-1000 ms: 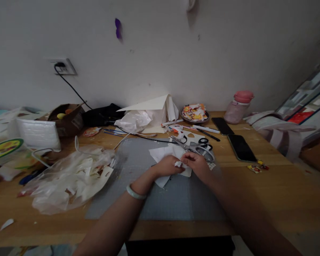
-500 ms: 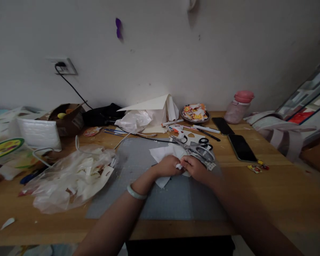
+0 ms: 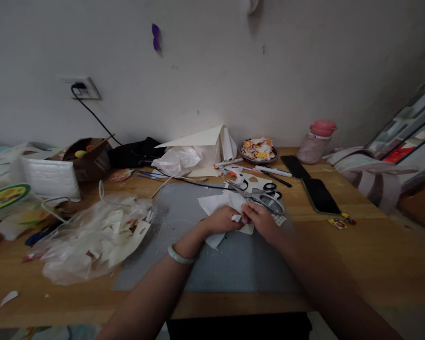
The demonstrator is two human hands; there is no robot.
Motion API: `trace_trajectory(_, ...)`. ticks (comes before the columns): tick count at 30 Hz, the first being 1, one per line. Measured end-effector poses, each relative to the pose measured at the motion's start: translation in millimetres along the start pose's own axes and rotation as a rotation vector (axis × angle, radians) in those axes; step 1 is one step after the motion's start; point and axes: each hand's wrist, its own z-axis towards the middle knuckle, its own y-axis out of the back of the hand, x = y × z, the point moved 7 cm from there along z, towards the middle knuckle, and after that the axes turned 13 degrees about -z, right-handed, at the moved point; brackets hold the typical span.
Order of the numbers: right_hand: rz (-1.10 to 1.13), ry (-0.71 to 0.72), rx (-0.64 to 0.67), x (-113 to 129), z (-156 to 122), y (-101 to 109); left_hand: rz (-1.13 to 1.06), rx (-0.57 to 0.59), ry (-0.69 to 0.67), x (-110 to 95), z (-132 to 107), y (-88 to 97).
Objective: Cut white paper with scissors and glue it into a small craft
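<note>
My left hand (image 3: pixel 222 220) is closed, with a small crumpled white piece (image 3: pixel 236 218), perhaps paper or tissue, showing between thumb and fingers. Close against it, my right hand (image 3: pixel 264 221) has its thumb and fingers pinched together; whatever they grip is hidden. Both hands are over white sheets (image 3: pixel 209 203) lying on a grey cutting mat (image 3: pixel 173 208). Just beyond my right hand lie grey-handled scissors (image 3: pixel 273 204), with black-handled scissors (image 3: pixel 269 187) beside them.
Left of the mat lies a clear plastic bag (image 3: pixel 78 255) of paper scraps. Pens (image 3: pixel 273 171), a bowl (image 3: pixel 258 150) of printed cutouts and a folded cream sheet (image 3: pixel 198 138) are at the back. Two phones (image 3: pixel 320 196) and a pink bottle (image 3: pixel 315 141) stand at the right.
My right hand has shifted slightly up and right, its fingertips drawing a little away from the white piece. My left hand stays nearly in place, still holding it.
</note>
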Motion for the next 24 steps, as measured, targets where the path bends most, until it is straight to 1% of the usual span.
trace_trajectory(5,-0.075,0.042,0.055,6.3,-1.6,-4.5,0.061,-0.005,0.034,-3.4,-1.2,1.3)
trace_trajectory(9,-0.12,0.085,0.029,8.6,-2.0,-2.4,0.066,-0.037,0.062,-6.0,-2.3,4.0)
trace_trajectory(13,-0.131,0.093,0.002,9.1,-3.1,0.8,0.039,-0.031,0.041,-7.8,-2.6,3.5)
trace_trajectory(18,-0.173,0.102,0.021,11.6,-4.6,1.0,0.058,-0.027,0.048,-6.7,-2.2,3.6)
trace_trajectory(22,-0.166,0.13,0.066,12.5,-4.8,-3.7,0.082,-0.032,0.082,-4.3,-2.3,4.5)
trace_trajectory(24,-0.167,0.119,0.072,11.3,-4.6,-4.8,0.076,-0.028,0.08,-3.4,-2.3,4.0)
